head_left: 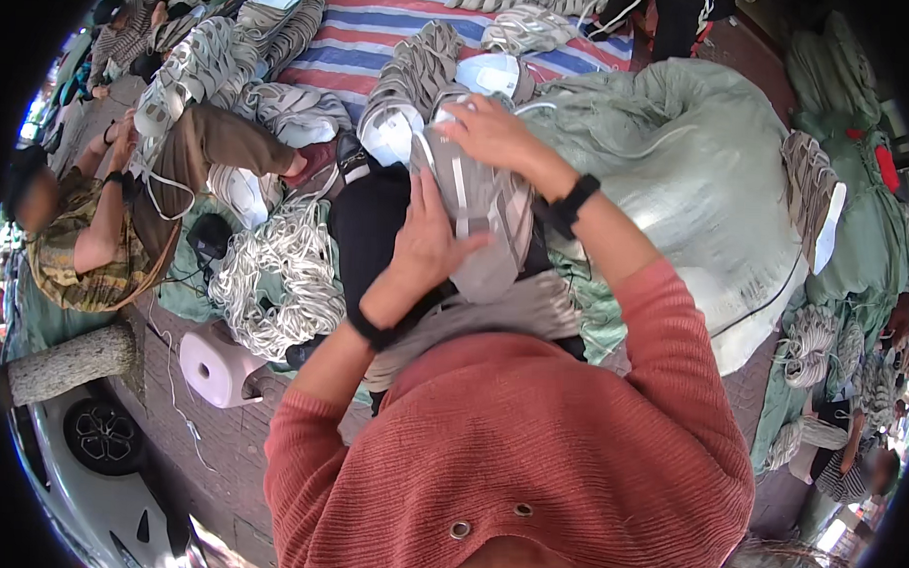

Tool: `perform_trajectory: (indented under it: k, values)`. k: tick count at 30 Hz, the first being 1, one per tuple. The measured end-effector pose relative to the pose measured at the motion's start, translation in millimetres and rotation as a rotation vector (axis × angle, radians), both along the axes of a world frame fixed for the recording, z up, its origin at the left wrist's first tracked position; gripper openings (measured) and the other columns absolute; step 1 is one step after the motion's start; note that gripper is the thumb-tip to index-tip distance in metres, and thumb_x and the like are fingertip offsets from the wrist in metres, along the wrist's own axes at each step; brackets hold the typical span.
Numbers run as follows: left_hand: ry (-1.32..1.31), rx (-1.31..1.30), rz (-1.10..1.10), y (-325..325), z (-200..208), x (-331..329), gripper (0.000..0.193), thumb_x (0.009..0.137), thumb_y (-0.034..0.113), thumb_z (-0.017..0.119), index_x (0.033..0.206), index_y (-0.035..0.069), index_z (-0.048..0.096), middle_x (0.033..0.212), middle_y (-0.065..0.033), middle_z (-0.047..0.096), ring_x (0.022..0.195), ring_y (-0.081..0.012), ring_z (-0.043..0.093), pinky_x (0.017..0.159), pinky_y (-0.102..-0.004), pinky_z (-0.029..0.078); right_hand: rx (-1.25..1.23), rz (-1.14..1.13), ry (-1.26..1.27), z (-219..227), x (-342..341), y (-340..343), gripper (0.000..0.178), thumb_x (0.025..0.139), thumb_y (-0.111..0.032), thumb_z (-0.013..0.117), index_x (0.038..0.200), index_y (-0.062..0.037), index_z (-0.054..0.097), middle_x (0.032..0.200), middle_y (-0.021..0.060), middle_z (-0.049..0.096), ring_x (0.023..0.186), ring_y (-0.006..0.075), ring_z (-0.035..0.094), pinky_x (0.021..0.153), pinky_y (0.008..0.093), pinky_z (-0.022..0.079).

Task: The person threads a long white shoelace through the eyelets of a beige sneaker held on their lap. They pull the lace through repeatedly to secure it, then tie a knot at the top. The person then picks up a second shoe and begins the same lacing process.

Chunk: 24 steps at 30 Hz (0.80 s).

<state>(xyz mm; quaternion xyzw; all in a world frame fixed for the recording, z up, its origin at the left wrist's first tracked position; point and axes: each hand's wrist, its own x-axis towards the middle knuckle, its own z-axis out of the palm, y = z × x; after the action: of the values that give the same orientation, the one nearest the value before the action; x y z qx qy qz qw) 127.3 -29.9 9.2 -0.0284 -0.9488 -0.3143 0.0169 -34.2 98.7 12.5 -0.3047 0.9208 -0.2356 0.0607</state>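
A grey shoe upper with white stripes lies in front of me over my lap, several more seemingly layered with it. My left hand rests along its near left side, fingers stretched and thumb spread across the grey surface. At its far end, my right hand has its fingers bent over the edge; the fingertips are partly hard to make out. Just beyond my hands, a stacked row of grey uppers ends in a pale blue-white piece. Another pale piece sits close to my right hand.
A large pale green sack bulges at the right. Left of my legs lie a heap of white cord and a pink stool. A seated person works at the far left. A striped sheet spreads beyond.
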Motion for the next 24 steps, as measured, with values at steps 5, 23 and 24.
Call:
perform_trajectory:
  k: [5, 23, 24]
  values:
    - [0.073, -0.185, 0.01, 27, -15, -26, 0.128, 0.068, 0.063, 0.074, 0.143, -0.016, 0.008, 0.137, -0.0442, 0.03, 0.118, -0.0526, 0.048, 0.1, -0.0472, 0.042, -0.3, 0.345, 0.182, -65, -61, 28, 0.045, 0.096, -0.043, 0.046, 0.128, -0.0118, 0.056, 0.118, 0.0144, 0.056, 0.112, 0.033, 0.053, 0.098, 0.0387, 0.042]
    - [0.032, -0.522, -0.063, 73, -41, 5, 0.118, 0.082, 0.068, 0.055, 0.139, -0.024, 0.006, 0.135, -0.0435, 0.034, 0.118, -0.0499, 0.048, 0.099, -0.0447, 0.042, -0.618, 0.049, -0.016, -73, -2, 60, 0.037, 0.094, -0.042, 0.051, 0.114, -0.0149, 0.067, 0.109, 0.008, 0.058, 0.106, 0.0279, 0.057, 0.091, 0.0367, 0.044]
    - [0.014, -0.504, -0.078, 73, -40, 2, 0.12, 0.082, 0.068, 0.055, 0.139, -0.024, 0.005, 0.136, -0.0436, 0.033, 0.118, -0.05, 0.048, 0.099, -0.0445, 0.042, -0.629, 0.04, -0.031, -74, -2, 62, 0.037, 0.094, -0.042, 0.051, 0.114, -0.015, 0.067, 0.108, 0.0081, 0.058, 0.105, 0.0278, 0.057, 0.091, 0.0369, 0.044]
